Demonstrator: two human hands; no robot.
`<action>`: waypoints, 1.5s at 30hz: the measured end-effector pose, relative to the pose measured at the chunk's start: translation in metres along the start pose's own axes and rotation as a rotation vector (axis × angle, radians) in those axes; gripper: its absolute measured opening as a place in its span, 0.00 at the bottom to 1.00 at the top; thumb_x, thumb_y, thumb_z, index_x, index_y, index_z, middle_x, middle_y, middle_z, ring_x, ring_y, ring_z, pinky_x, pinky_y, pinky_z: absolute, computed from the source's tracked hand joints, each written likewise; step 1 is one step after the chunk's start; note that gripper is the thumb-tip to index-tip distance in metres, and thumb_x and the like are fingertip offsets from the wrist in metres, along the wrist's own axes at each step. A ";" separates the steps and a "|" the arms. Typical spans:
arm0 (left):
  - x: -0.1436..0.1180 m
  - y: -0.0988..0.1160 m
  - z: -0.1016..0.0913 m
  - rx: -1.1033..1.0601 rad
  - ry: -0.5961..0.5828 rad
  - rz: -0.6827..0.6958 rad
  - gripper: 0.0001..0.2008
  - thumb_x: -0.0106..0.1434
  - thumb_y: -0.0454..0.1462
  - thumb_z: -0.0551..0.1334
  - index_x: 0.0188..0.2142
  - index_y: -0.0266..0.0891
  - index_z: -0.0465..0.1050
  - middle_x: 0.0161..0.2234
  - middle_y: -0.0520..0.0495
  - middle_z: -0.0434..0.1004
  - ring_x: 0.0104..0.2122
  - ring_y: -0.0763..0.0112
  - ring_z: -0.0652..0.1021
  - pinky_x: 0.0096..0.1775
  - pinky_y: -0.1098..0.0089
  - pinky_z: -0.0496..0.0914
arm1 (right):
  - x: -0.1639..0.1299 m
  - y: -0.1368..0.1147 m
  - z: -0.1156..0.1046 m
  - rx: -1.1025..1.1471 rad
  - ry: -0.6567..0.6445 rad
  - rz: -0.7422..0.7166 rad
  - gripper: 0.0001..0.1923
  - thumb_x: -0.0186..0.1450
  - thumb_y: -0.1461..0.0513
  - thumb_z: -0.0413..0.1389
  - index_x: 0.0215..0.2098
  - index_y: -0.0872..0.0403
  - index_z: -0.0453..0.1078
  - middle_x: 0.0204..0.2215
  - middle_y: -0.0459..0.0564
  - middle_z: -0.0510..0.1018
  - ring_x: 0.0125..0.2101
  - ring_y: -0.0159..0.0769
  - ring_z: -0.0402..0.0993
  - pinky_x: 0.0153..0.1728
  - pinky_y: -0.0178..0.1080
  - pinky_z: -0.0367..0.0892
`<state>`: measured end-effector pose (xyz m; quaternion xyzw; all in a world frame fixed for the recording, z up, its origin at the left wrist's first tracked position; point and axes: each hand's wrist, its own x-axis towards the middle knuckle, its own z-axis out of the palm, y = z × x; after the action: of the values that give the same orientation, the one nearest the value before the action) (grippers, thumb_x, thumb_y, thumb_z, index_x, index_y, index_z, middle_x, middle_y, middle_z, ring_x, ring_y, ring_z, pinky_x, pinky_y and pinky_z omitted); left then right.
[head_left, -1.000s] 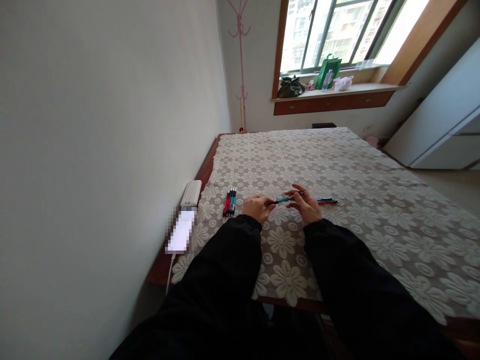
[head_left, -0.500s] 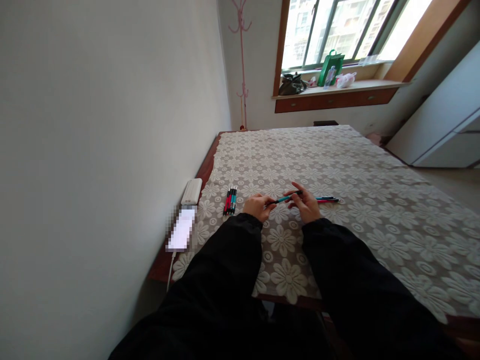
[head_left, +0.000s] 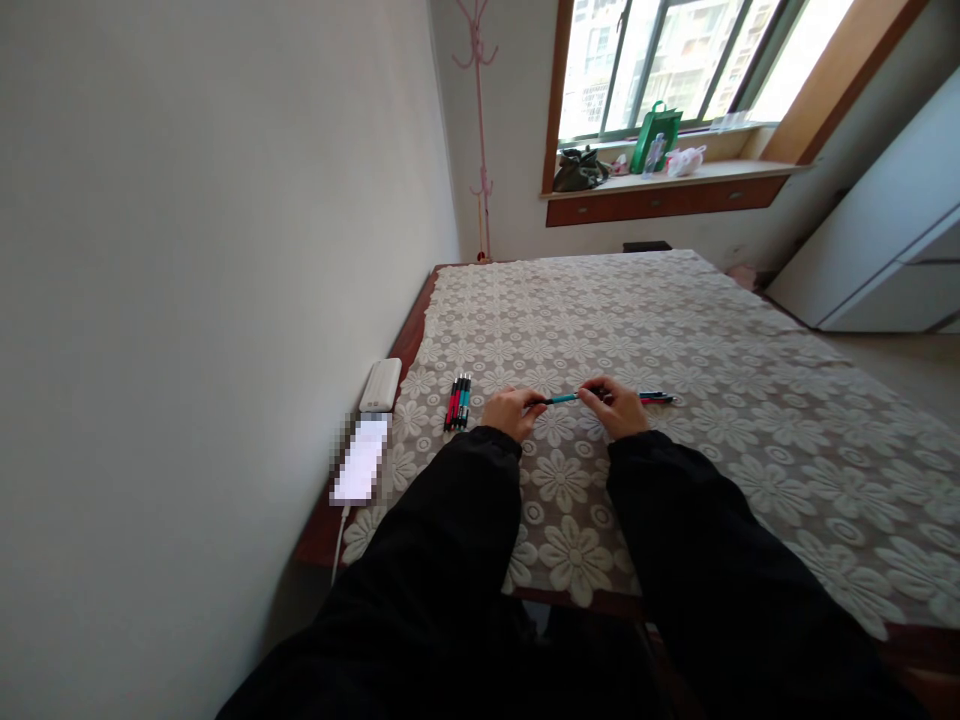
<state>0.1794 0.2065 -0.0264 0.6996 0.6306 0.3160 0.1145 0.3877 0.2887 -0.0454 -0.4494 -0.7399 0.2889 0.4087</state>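
Observation:
Between my two hands a teal and black pen (head_left: 562, 399) is held level, just over the flowered tablecloth (head_left: 559, 480). My left hand (head_left: 511, 412) pinches its left end between thumb and fingers. The fingers of my right hand (head_left: 613, 405) are closed on its right end and hide that end. To the left of my left hand lies a row of several pens (head_left: 457, 402), red and black or teal and black, side by side. More pens (head_left: 658, 398), at least one red, lie just beyond my right hand, partly covered by it.
A white power bank (head_left: 381, 385) and a lit phone (head_left: 362, 460) with a cable lie along the table's left edge by the wall. A pink coat stand (head_left: 482, 130) is behind the table. Bags, one a green bag (head_left: 657, 135), sit on the windowsill.
My right hand's fingers have closed round the pen's right end, where they were more spread before. The pen has gone from slanting up to the right to nearly level.

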 end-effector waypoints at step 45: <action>0.001 -0.008 0.006 0.033 0.051 -0.017 0.09 0.64 0.40 0.62 0.43 0.44 0.77 0.45 0.50 0.80 0.50 0.63 0.73 0.56 0.63 0.64 | 0.012 0.041 -0.049 -0.732 -0.201 -0.205 0.19 0.67 0.57 0.48 0.54 0.49 0.69 0.56 0.51 0.73 0.54 0.46 0.69 0.54 0.48 0.66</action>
<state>0.1764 0.2106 -0.0353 0.6878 0.6442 0.3224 0.0894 0.4446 0.3201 -0.0489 -0.4587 -0.8715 0.0059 0.1736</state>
